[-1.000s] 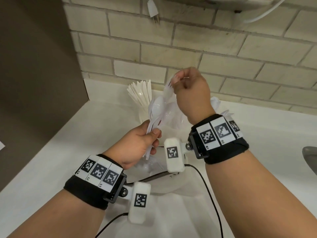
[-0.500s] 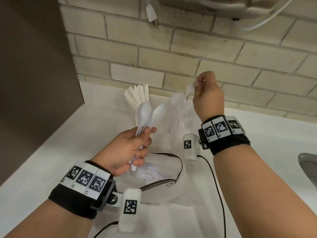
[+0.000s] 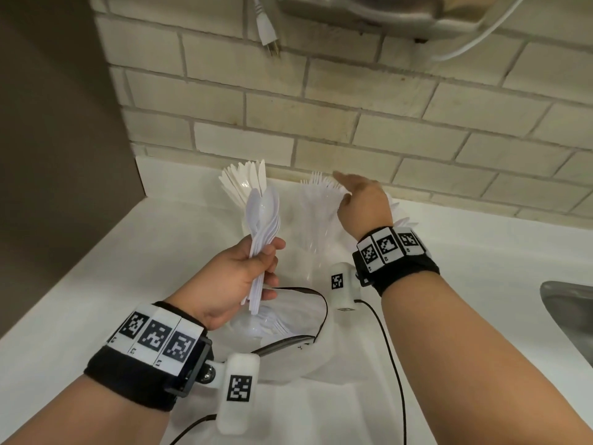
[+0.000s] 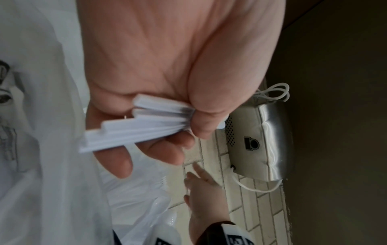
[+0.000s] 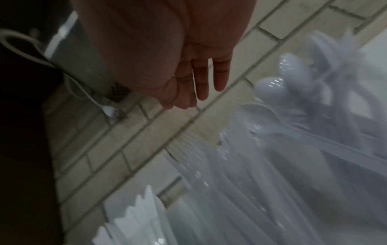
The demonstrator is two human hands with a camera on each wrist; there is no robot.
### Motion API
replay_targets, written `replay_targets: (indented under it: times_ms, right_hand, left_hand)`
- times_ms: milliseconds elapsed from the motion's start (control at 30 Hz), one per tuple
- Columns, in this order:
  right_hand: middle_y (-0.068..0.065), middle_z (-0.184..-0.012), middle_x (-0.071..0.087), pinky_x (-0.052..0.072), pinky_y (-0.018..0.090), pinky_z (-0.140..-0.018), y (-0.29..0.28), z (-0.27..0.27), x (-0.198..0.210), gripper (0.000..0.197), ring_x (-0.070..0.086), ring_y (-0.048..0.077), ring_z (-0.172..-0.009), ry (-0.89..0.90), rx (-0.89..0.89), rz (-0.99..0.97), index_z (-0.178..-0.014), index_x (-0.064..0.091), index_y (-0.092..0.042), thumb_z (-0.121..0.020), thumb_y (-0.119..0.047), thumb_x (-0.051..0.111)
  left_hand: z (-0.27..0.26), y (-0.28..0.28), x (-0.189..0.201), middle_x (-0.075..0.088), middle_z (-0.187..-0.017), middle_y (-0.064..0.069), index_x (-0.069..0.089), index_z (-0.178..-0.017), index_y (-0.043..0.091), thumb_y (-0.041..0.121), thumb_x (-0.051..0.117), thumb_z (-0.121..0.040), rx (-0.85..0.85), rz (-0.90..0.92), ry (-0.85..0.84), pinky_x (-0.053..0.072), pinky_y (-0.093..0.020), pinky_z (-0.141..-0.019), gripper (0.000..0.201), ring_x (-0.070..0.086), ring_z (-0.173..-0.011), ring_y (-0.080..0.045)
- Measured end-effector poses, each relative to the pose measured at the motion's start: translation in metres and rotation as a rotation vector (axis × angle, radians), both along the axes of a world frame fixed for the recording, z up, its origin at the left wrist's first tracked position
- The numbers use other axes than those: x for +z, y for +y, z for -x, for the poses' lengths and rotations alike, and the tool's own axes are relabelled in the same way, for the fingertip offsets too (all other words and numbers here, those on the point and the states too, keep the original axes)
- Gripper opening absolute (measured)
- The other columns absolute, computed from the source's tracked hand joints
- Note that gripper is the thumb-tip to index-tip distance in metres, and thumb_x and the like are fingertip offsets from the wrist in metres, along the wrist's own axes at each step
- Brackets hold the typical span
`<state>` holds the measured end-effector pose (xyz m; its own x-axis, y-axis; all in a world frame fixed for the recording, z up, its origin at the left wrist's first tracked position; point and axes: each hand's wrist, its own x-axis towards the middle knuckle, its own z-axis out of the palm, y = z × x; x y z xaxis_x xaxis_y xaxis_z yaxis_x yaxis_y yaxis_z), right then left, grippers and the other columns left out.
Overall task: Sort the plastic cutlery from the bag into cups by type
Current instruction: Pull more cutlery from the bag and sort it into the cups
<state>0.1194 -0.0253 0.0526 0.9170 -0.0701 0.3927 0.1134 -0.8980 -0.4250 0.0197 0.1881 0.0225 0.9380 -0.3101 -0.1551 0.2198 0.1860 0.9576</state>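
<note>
My left hand (image 3: 239, 274) grips a bunch of white plastic spoons (image 3: 264, 220) upright by their handles; the handle ends (image 4: 134, 131) fan out from my curled fingers in the left wrist view. Below it lies the clear plastic bag (image 3: 288, 326) with more cutlery inside. At the back stand clear cups: one with knives (image 3: 245, 183), one with forks (image 3: 321, 195), and one with spoons (image 5: 293, 92) seen in the right wrist view. My right hand (image 3: 359, 200) hovers over the fork cup with straight fingers (image 5: 201, 79) and holds nothing.
White counter (image 3: 96, 284) against a brick wall (image 3: 385, 130). A dark cabinet side (image 3: 57, 139) stands on the left. A metal dispenser (image 3: 369, 11) with a hanging plug (image 3: 268, 33) is overhead. A sink edge (image 3: 571, 303) is at right. Wrist-camera cables (image 3: 394, 364) trail over the bag.
My right hand lowered a fork to the fork cup and let it go, its fingers now straight. My left hand stayed gripping the spoons, which now stand more upright.
</note>
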Motion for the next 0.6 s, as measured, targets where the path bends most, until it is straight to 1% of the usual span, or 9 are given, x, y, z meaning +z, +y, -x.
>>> replay_targets:
  times_ms: [33, 100, 200, 267, 333, 400, 433, 500, 600]
  right_hand:
    - [0.003, -0.134, 0.058, 0.038, 0.028, -0.106, 0.003, 0.006, 0.006, 0.049, 0.046, 0.023, -0.128, -0.059, 0.019, -0.071, -0.136, 0.053, -0.02, -0.09, -0.003, 0.045]
    - [0.003, -0.127, 0.062, 0.043, 0.033, -0.102, 0.017, 0.022, 0.019, 0.041, 0.053, 0.019, -0.121, -0.123, 0.105, -0.325, -0.133, 0.053, -0.02, -0.092, -0.02, 0.056]
    - [0.001, -0.118, 0.064, 0.051, 0.034, -0.091, 0.048, 0.056, 0.032, 0.06, 0.06, 0.013, -0.11, 0.096, 0.333, -0.784, -0.129, 0.05, -0.036, -0.075, -0.054, 0.068]
    - [0.002, -0.122, 0.06, 0.051, 0.035, -0.093, 0.063, 0.072, 0.033, 0.068, 0.058, 0.013, -0.115, 0.204, 0.418, -0.903, -0.127, 0.041, -0.049, -0.068, -0.053, 0.074]
    - [0.0, -0.124, 0.057, 0.048, 0.032, -0.094, 0.074, 0.088, 0.03, 0.065, 0.056, 0.015, -0.115, 0.209, 0.427, -0.769, -0.132, 0.037, -0.046, -0.078, -0.037, 0.073]
    - [-0.002, -0.124, 0.056, 0.042, 0.025, -0.09, 0.079, 0.098, 0.027, 0.048, 0.053, 0.014, -0.114, 0.189, 0.379, -0.575, -0.132, 0.042, -0.033, -0.089, -0.026, 0.063]
    - [-0.002, -0.121, 0.057, 0.04, 0.022, -0.086, 0.08, 0.1, 0.025, 0.039, 0.053, 0.014, -0.111, 0.186, 0.358, -0.532, -0.128, 0.046, -0.028, -0.092, -0.024, 0.06]
    - [-0.005, -0.104, 0.057, 0.041, 0.021, -0.074, 0.077, 0.104, 0.022, 0.026, 0.053, 0.01, -0.094, 0.201, 0.362, -0.521, -0.118, 0.051, -0.021, -0.092, -0.021, 0.059]
    - [-0.012, -0.082, 0.046, 0.039, 0.018, -0.064, 0.072, 0.109, 0.026, 0.015, 0.046, 0.002, -0.073, 0.177, 0.39, -0.524, -0.101, 0.048, -0.02, -0.092, -0.014, 0.059]
  left_hand:
    - [0.0, -0.001, 0.001, 0.049, -0.071, 0.002, 0.06, -0.113, 0.017, 0.025, 0.047, -0.097, -0.002, -0.014, -0.01, 0.051, -0.038, -0.074, 0.021, 0.055, -0.066, -0.015]
    - [0.001, -0.003, 0.003, 0.049, -0.072, 0.001, 0.059, -0.112, 0.017, 0.024, 0.047, -0.097, -0.015, -0.028, -0.03, 0.05, -0.036, -0.07, 0.02, 0.053, -0.065, -0.015]
    - [0.003, -0.009, 0.008, 0.047, -0.071, 0.0, 0.057, -0.11, 0.015, 0.019, 0.046, -0.098, -0.051, -0.058, -0.07, 0.045, -0.031, -0.061, 0.017, 0.047, -0.06, -0.013]
    - [0.005, -0.012, 0.01, 0.046, -0.069, 0.0, 0.055, -0.107, 0.012, 0.016, 0.046, -0.099, -0.095, -0.182, -0.13, 0.043, -0.03, -0.06, 0.013, 0.046, -0.058, -0.012]
    - [0.01, -0.015, 0.013, 0.049, -0.063, -0.002, 0.052, -0.098, 0.013, 0.015, 0.047, -0.098, -0.155, -0.381, -0.244, 0.045, -0.03, -0.06, 0.005, 0.048, -0.057, -0.014]
    - [0.015, -0.016, 0.015, 0.052, -0.059, -0.007, 0.049, -0.094, 0.016, 0.014, 0.048, -0.096, -0.182, -0.516, -0.339, 0.046, -0.03, -0.063, 0.003, 0.051, -0.056, -0.016]
    - [0.017, -0.016, 0.016, 0.054, -0.058, -0.007, 0.049, -0.093, 0.019, 0.014, 0.049, -0.095, -0.182, -0.558, -0.367, 0.046, -0.026, -0.061, 0.005, 0.052, -0.054, -0.014]
    - [0.022, -0.017, 0.018, 0.054, -0.057, -0.005, 0.048, -0.091, 0.023, 0.014, 0.05, -0.094, -0.17, -0.59, -0.398, 0.045, -0.02, -0.054, 0.01, 0.051, -0.051, -0.011]
    - [0.027, -0.024, 0.019, 0.055, -0.061, -0.002, 0.049, -0.091, 0.025, 0.015, 0.054, -0.093, -0.146, -0.566, -0.441, 0.045, -0.028, -0.057, 0.011, 0.052, -0.054, -0.011]
